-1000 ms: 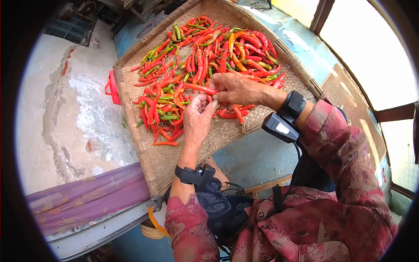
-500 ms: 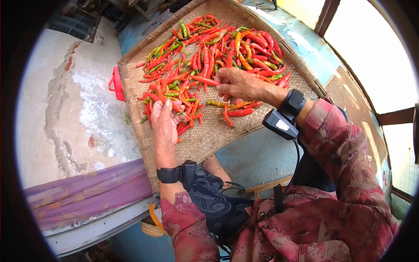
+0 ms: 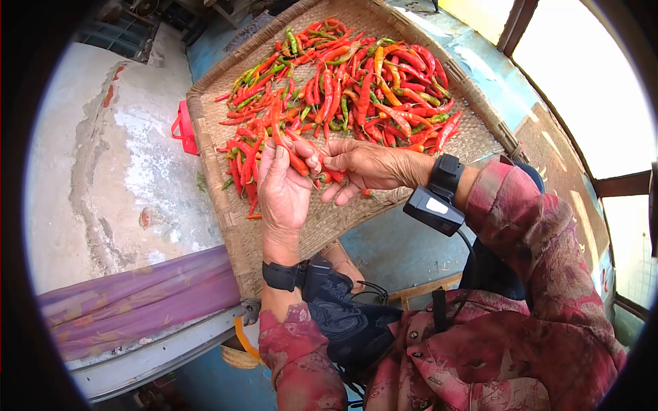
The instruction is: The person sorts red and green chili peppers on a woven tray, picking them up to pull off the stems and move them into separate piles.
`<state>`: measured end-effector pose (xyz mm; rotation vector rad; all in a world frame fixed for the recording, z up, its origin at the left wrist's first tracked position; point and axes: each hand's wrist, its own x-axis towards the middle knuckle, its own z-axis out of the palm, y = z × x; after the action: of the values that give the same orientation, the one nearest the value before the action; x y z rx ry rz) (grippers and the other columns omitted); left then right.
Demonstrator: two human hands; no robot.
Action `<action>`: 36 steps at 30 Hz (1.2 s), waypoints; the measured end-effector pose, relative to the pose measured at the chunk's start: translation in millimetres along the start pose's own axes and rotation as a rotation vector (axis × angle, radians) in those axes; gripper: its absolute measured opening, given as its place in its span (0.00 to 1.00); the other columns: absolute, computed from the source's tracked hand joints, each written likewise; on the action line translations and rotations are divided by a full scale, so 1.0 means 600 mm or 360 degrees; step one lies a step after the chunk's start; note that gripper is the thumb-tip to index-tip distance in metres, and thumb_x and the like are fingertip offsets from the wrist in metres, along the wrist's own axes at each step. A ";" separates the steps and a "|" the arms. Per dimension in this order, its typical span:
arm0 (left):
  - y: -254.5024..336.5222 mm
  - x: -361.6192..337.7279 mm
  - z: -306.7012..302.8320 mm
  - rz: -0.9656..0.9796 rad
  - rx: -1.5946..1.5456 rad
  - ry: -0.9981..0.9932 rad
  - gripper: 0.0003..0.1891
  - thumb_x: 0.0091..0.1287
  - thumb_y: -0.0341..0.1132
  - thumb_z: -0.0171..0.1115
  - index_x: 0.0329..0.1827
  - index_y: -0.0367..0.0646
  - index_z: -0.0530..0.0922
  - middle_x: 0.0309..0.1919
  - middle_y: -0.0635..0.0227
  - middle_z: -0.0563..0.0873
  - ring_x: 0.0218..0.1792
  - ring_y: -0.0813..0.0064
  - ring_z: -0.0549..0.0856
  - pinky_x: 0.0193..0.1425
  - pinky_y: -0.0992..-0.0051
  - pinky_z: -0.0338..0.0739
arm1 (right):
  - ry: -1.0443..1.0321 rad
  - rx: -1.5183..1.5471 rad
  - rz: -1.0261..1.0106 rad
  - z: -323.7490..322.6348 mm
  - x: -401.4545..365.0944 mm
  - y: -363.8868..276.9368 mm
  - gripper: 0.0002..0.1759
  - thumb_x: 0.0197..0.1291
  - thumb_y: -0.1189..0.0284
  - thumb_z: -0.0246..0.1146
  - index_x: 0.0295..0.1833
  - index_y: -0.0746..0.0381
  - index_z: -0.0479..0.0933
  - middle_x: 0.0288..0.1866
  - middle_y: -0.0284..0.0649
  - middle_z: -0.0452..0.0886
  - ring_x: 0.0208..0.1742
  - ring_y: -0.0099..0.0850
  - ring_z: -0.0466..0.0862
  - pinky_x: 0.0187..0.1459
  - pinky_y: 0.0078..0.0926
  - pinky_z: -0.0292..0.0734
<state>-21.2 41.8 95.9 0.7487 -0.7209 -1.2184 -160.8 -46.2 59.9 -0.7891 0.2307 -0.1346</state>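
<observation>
My left hand (image 3: 284, 188) is closed on red chili peppers (image 3: 276, 120), one standing up between thumb and fingers and another slanting across the fingers. My right hand (image 3: 373, 164) meets it from the right, thumb and fingertips pinched at the end of a red chili beside the left fingers. The exact grip there is partly hidden. Both hands are above the near part of a woven tray (image 3: 329, 222). Behind them lies a large heap of red, orange and green chilies (image 3: 404, 75), with a smaller cluster (image 3: 243, 161) left of my left hand.
The tray's raised rim (image 3: 473, 89) runs along its right side. To the left is a pale, cracked surface (image 3: 137, 157) with a pink plastic thing (image 3: 184, 129) by the tray edge. A purple cloth (image 3: 144, 298) lies at lower left. My foot (image 3: 343, 267) shows below the tray.
My right hand has moved left and down to meet my left hand. The left hand has shifted slightly right and turned, with a chili in it now pointing upward.
</observation>
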 end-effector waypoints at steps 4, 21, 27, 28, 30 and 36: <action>0.007 0.000 0.019 0.0172 0.0157 0.0051 0.09 0.70 0.37 0.49 0.44 0.41 0.69 0.34 0.60 0.80 0.37 0.70 0.78 0.45 0.71 0.73 | 0.0215 -0.0153 -0.0104 -0.001 0.008 0.001 0.11 0.68 0.70 0.44 0.48 0.65 0.65 0.38 0.41 0.74 0.30 0.29 0.82 0.33 0.26 0.82; 0.005 0.003 -0.026 -0.0037 0.1576 0.0451 0.17 0.69 0.43 0.52 0.48 0.36 0.73 0.31 0.64 0.83 0.29 0.81 0.80 0.31 0.82 0.74 | 0.0386 -0.1378 -0.0805 -0.040 0.006 -0.021 0.13 0.69 0.67 0.46 0.43 0.66 0.68 0.30 0.36 0.74 0.34 0.23 0.76 0.35 0.23 0.74; -0.058 -0.002 0.029 -0.0296 0.1414 0.0115 0.22 0.63 0.46 0.62 0.47 0.36 0.68 0.33 0.64 0.82 0.30 0.78 0.81 0.34 0.81 0.75 | 0.0272 -0.1125 -0.0818 -0.030 0.005 -0.018 0.11 0.69 0.68 0.47 0.41 0.65 0.69 0.29 0.35 0.72 0.31 0.23 0.75 0.31 0.24 0.73; -0.060 -0.001 0.027 -0.0262 0.1290 0.0136 0.22 0.60 0.43 0.66 0.47 0.37 0.68 0.33 0.65 0.81 0.30 0.79 0.81 0.34 0.81 0.75 | 0.0260 -0.1337 -0.1074 -0.036 0.015 -0.015 0.11 0.69 0.68 0.46 0.41 0.64 0.68 0.28 0.35 0.72 0.28 0.22 0.75 0.26 0.21 0.73; -0.060 -0.002 0.028 -0.0300 0.1138 0.0174 0.21 0.60 0.42 0.66 0.47 0.38 0.68 0.33 0.65 0.81 0.30 0.79 0.81 0.34 0.81 0.75 | 0.0230 -0.1162 -0.0908 -0.039 0.009 -0.015 0.10 0.69 0.68 0.46 0.41 0.64 0.68 0.28 0.34 0.71 0.28 0.21 0.74 0.26 0.20 0.73; -0.065 -0.006 0.028 -0.0230 0.0801 0.0301 0.19 0.61 0.37 0.65 0.48 0.39 0.67 0.31 0.68 0.79 0.28 0.81 0.79 0.32 0.82 0.73 | 0.0107 -0.0906 -0.0692 -0.021 0.000 -0.022 0.10 0.69 0.67 0.46 0.42 0.63 0.67 0.29 0.33 0.71 0.28 0.20 0.75 0.28 0.19 0.74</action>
<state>-56.7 36.3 73.4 1.3330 -0.8362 -1.0838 -164.2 -64.1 60.9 -1.3977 0.1578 -0.5222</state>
